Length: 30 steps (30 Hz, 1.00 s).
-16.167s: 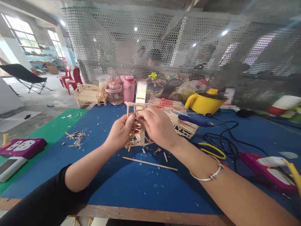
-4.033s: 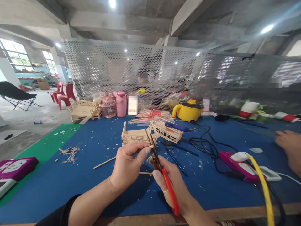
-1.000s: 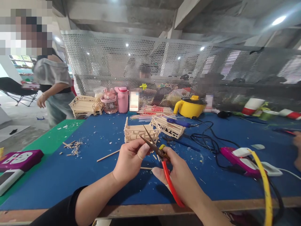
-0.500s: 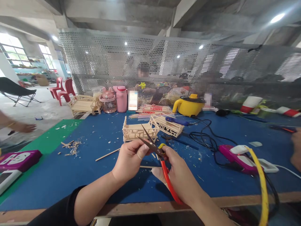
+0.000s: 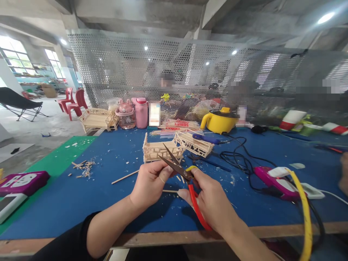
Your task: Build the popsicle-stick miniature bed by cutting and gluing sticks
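In the head view, taking the scissors as the clock's centre and 12 o'clock as straight away from the person, the right hand (image 5: 214, 199) has its fingers wrapped around the handles of the scissors (image 5: 186, 174), the red grip running across the palm toward 5 o'clock and its thumb jutting toward 9. The 2 blades stand apart, their tips pointing between 10 and 11 o'clock. The left hand (image 5: 148, 185) sits at 8 o'clock with thumb and index finger pressed together in a narrow pinch just beside the lower blade — I cannot tell whether anything lies between those fingertips, or whether they touch the metal. On the blue table surface (image 5: 130, 219) below, a thin wooden stick (image 5: 123, 177) runs out from behind the left hand toward 9 o'clock, and a short length of stick (image 5: 170, 191) shows between the hands. Near the blade tips, at 11 o'clock, is a small openwork wooden frame (image 5: 156, 149); a second wooden frame (image 5: 194, 144) leans at 1 o'clock under a blue tool handle (image 5: 206, 138). A heap of stick scraps (image 5: 83, 168) lies at 9 o'clock, and a larger wooden frame (image 5: 96, 119) at 10. A pink flask (image 5: 140, 114) stands at 11, a yellow pot (image 5: 220, 122) between 1 and 2. At 3 o'clock lies a purple power strip (image 5: 262, 179) — beyond it, a co-worker's hand (image 5: 344, 174), blurred and cut off by the picture's edge.
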Available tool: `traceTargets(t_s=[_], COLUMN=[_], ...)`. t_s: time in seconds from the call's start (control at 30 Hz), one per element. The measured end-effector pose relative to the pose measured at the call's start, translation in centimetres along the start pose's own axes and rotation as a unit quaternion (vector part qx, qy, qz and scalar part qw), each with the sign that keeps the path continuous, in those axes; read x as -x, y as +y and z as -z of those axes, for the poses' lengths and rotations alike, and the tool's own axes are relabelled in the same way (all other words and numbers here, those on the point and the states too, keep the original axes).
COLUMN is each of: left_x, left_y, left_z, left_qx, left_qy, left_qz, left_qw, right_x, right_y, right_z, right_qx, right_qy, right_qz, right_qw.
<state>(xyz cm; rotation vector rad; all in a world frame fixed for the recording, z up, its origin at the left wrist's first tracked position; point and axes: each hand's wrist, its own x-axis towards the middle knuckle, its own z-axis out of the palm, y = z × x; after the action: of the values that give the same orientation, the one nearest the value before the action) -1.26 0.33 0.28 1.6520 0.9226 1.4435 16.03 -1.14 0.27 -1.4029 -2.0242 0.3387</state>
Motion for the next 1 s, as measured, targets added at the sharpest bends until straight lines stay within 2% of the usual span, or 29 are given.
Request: traceTargets(t_s=[0.1, 0.33, 0.53, 0.73, 0.87, 1.0], left_x=[-0.1, -0.2, -0.2, -0.3, -0.5, -1.0], left_y=[-0.1, -0.7, -1.0, -1.0, -1.2, -1.4], left_z=[0.1, -0.5, -0.4, 0.0, 0.1, 0.6], left_qx=[-0.03, 0.013, 0.037, 0.003, -0.032, -0.012], left_qy=[0.005, -0.004, -0.012, -0.028, -0.018, 0.058], left_qz=[0.003, 0.037, 0.029, 0.026, 0.051, 0.103], left_qw=[1.0, 0.999, 0.999, 0.999, 0.998, 0.993], right_x=[0.1, 0.4, 0.1, -0.1, 0.6, 1.6], right_y=[0.4, 0.4, -0.4, 0.0, 1.1, 2.8], right_z=[0.4, 0.9, 1.2, 1.0, 1.3, 3.6], right_qx=[0.03, -0.061, -0.007, 0.037, 0.063, 0.157], right_qy=[-0.02, -0.089, -0.075, -0.046, -0.058, -0.025], right_qz=[-0.007, -0.034, -0.023, -0.003, -0.062, -0.155], right_qw=[0.999, 0.994, 0.997, 0.998, 0.994, 0.975])
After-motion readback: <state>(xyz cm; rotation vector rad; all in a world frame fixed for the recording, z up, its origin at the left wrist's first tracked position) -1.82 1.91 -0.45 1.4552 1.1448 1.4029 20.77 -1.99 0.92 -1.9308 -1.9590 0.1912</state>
